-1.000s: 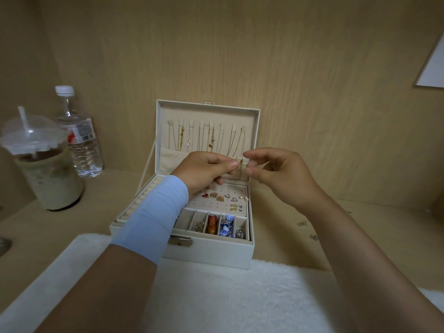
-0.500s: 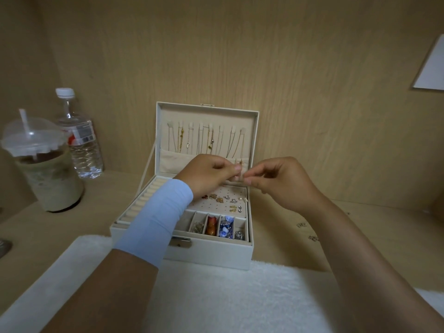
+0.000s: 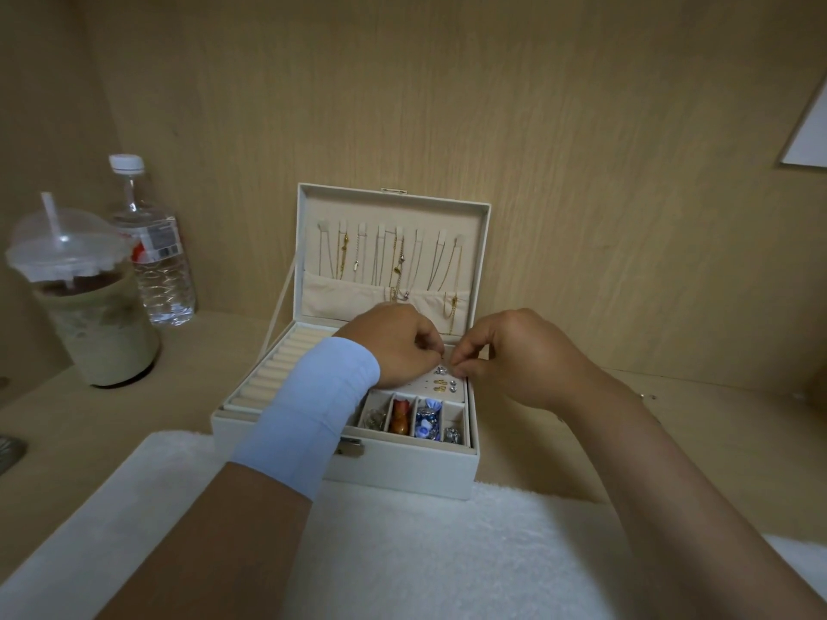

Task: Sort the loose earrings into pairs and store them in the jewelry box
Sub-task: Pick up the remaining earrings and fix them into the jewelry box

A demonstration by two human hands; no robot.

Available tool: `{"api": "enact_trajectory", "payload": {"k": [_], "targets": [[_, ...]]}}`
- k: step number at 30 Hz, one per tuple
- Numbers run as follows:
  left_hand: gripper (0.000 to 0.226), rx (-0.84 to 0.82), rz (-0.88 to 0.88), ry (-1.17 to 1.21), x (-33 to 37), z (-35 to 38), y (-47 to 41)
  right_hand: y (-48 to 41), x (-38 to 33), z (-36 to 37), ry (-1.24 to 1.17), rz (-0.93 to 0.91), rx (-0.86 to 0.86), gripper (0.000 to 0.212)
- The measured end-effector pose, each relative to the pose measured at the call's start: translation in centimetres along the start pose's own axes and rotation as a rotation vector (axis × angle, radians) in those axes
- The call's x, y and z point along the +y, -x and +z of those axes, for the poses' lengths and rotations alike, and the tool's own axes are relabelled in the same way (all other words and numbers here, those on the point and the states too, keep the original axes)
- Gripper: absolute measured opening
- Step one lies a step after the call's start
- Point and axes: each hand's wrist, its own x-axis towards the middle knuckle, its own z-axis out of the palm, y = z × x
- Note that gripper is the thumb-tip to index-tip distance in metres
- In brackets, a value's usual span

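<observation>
Head view: both hands, left (image 3: 394, 346) and right (image 3: 514, 355), fingertips pinched together over jewelry box (image 3: 402, 472); held item unclear

head cam: I get one wide view from above | faces forward and down | close over the worktop (image 3: 671, 422) | wooden back wall (image 3: 537, 127) just beyond
</observation>
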Motion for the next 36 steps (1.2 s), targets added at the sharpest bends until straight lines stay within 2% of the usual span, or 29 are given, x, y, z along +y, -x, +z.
{"api": "enact_trajectory", "payload": {"k": [6, 10, 15, 19, 22, 27, 33, 36], "targets": [[0.019, -0.011, -0.002, 0.005, -0.2, 0.1, -0.1, -0.2, 0.3, 0.3, -0.003, -0.014, -0.01, 0.005], [0.017, -0.026, -0.007, 0.007, -0.2, 0.0, -0.1, -0.2, 0.5, 0.5, -0.144, 0.034, 0.019, 0.005], [0.018, -0.024, -0.011, 0.022, 0.1, -0.3, 0.2, 0.2, 0.6, -0.1, -0.327, 0.043, -0.057, 0.005], [0.016, 0.079, -0.003, 0.069, 1.2, -0.8, 0.9, 1.0, 2.1, -2.6, -0.487, 0.122, 0.151, 0.006], [0.013, 0.146, 0.046, 0.126, 3.2, -0.4, 1.1, 2.3, 4.8, -4.8, -0.431, 0.198, 0.212, 0.006], [0.017, 0.086, 0.102, 0.146, 8.1, 1.9, -0.8, 4.6, 10.7, -6.0, -0.191, 0.331, 0.194, 0.006], [0.017, -0.095, 0.031, 0.065, 12.9, 5.9, -4.9, 5.8, 14.5, -4.6, -0.041, 0.422, 0.056, 0.017], [0.025, -0.111, -0.038, 0.015, 13.7, 8.0, -6.6, 5.7, 15.2, -3.7, 0.068, 0.44, 0.031, 0.021]]}}
